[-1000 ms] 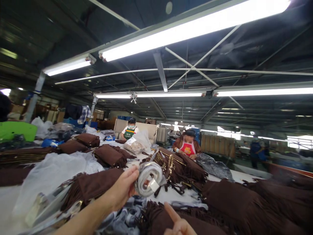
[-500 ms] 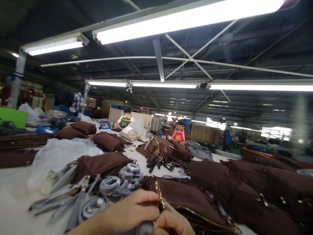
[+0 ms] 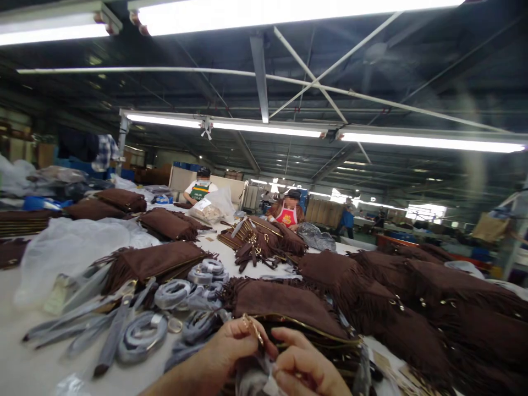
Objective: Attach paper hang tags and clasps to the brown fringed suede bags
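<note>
At the bottom centre, my left hand [image 3: 233, 345] pinches a small gold metal clasp [image 3: 253, 329] between thumb and fingers. Just right of it, my right hand [image 3: 307, 366] has its fingers bent around a piece of clear plastic wrap [image 3: 270, 379] that hangs below the clasp. Behind both hands lies a brown fringed bag [image 3: 284, 305] with a gold zipper edge. Coiled straps in grey wrapping [image 3: 142, 336] rest on the table to the left of my left hand.
More brown fringed bags [image 3: 449, 280] are heaped on the right. White plastic sheeting [image 3: 82, 247] and wrapped straps cover part of the white table [image 3: 37, 363] on the left. Two people sit across the table, beside a clear bag [image 3: 206, 212].
The view has tilted down and turned right. My hands have moved slightly apart, and the fingers of my right hand have come away from the clasp, which now tilts in my left hand.
</note>
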Action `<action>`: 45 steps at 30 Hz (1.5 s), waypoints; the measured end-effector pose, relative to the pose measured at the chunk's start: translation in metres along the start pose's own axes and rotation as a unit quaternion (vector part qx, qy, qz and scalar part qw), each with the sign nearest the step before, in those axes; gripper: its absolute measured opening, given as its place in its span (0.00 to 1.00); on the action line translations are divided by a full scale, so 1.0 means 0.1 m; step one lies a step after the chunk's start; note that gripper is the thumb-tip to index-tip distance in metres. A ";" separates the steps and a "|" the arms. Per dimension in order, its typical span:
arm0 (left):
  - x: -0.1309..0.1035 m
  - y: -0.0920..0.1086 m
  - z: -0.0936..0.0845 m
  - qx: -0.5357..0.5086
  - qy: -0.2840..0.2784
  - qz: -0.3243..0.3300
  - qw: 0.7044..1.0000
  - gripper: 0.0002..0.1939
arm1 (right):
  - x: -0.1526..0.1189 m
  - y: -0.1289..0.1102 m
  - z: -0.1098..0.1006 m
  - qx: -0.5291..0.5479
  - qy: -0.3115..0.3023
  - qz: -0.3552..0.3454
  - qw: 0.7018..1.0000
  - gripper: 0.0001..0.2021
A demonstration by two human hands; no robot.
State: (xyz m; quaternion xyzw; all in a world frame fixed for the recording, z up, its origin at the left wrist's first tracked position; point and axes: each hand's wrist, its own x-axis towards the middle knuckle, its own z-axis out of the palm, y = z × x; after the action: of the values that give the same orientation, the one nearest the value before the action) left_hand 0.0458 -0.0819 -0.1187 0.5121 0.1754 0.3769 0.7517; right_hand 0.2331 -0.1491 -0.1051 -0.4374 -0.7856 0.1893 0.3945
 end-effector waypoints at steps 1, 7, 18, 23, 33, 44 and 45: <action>0.00 0.01 -0.01 -0.001 -0.008 -0.012 1.000 0.17 | -0.02 -0.04 -0.08 -0.056 0.019 0.001 0.998 0.13; 0.04 -0.02 0.06 -0.063 -0.053 -0.034 0.996 0.18 | 0.00 -0.05 -0.07 -0.261 0.081 -0.021 0.962 0.18; 0.13 -0.13 0.07 -0.058 -0.037 -0.025 0.997 0.21 | 0.04 0.05 0.02 -0.281 0.032 -0.006 0.959 0.13; 0.11 -0.11 0.09 -0.056 -0.025 -0.023 0.998 0.18 | 0.00 0.06 0.00 -0.245 0.032 0.017 0.969 0.13; 0.17 -0.29 0.12 -0.039 -0.033 -0.020 0.998 0.20 | -0.03 0.03 0.04 -0.240 0.050 0.025 0.969 0.12; 0.07 -0.17 0.25 -0.034 -0.019 -0.034 0.999 0.17 | -0.11 0.01 -0.01 -0.256 0.056 0.040 0.964 0.13; 0.09 -0.22 0.24 -0.033 -0.021 -0.032 0.999 0.17 | -0.12 0.03 0.02 -0.243 0.064 0.036 0.967 0.13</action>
State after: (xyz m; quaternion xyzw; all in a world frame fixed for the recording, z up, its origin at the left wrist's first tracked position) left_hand 0.0751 -0.0948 -0.1275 0.4889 0.1632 0.3468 0.7836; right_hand 0.2366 -0.1575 -0.1134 -0.5595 -0.7647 -0.0217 0.3189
